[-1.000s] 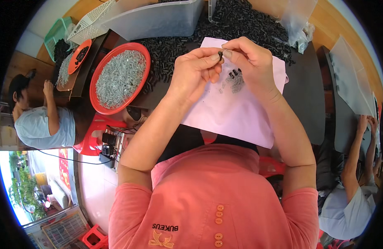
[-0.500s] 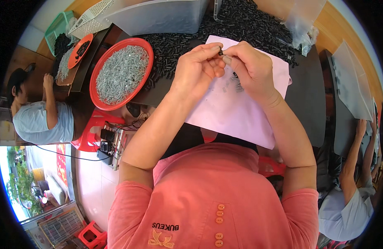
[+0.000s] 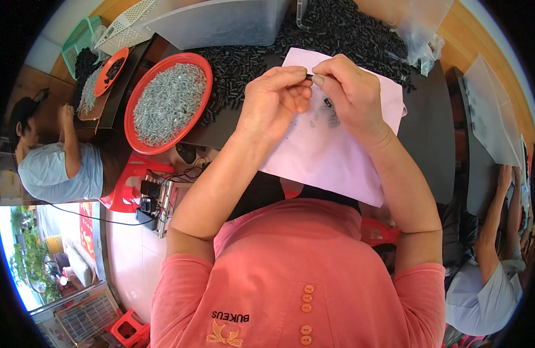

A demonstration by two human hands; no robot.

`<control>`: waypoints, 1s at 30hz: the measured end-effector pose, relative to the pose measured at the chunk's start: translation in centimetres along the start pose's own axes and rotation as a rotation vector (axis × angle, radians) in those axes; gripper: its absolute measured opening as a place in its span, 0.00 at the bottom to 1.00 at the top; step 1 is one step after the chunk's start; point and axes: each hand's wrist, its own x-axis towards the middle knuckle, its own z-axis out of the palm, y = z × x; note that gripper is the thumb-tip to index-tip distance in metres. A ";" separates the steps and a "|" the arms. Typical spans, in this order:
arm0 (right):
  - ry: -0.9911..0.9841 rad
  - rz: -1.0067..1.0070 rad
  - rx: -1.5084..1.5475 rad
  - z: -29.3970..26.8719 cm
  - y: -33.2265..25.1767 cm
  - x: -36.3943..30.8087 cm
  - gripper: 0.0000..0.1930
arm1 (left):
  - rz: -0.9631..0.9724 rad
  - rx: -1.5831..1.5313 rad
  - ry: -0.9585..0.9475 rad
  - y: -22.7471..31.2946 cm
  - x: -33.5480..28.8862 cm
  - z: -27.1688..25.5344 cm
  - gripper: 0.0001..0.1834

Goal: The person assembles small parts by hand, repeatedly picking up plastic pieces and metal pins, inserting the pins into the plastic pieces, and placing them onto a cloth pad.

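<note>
Between my two hands, over a pale pink sheet, is a small black cylindrical piece. My left hand pinches one end with thumb and forefinger, its other fingers curled loosely below. My right hand has its thumb and fingertips closed at the other end. The fingers cover most of the piece. Under my right hand, a few tiny clear pieces and some dark ones lie on the sheet. Beyond both hands spreads a large heap of small black cylindrical pieces.
To the left stands a red basin filled with small clear pieces. A translucent bin sits at the back, a clear plastic bag at the back right. One person sits at far left; another person's arms show at far right.
My fingertips have shifted slightly around the black piece, and a clear bit between them no longer shows. The sheet and basin stay in place.
</note>
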 end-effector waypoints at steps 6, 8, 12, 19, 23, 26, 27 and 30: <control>-0.033 -0.004 0.016 0.0 0.0 -0.1 0.07 | 0.059 0.005 0.047 -0.2 -0.4 0.0 0.05; -0.030 0.016 0.014 0.2 -0.1 -0.4 0.08 | 0.060 0.008 0.075 -0.2 -0.5 0.0 0.04; -0.053 0.058 0.065 0.9 -0.3 -0.6 0.08 | 0.075 0.011 0.099 -0.1 -0.7 0.1 0.03; -0.117 0.019 0.186 -0.1 -0.1 0.4 0.09 | 0.047 -0.007 0.034 0.0 -0.7 -0.3 0.04; -0.143 0.044 0.157 -0.3 0.4 0.5 0.08 | -0.029 0.082 -0.059 0.9 -0.4 -0.5 0.07; -0.178 0.050 0.117 -0.5 0.7 0.4 0.08 | -0.089 0.173 -0.122 1.4 -0.2 -0.5 0.10; -0.181 0.054 0.115 -0.5 0.8 0.3 0.08 | -0.105 0.222 -0.147 1.5 -0.1 -0.4 0.11; -0.205 0.043 0.129 -0.4 0.9 0.0 0.07 | -0.111 0.292 -0.095 1.3 -0.1 -0.4 0.12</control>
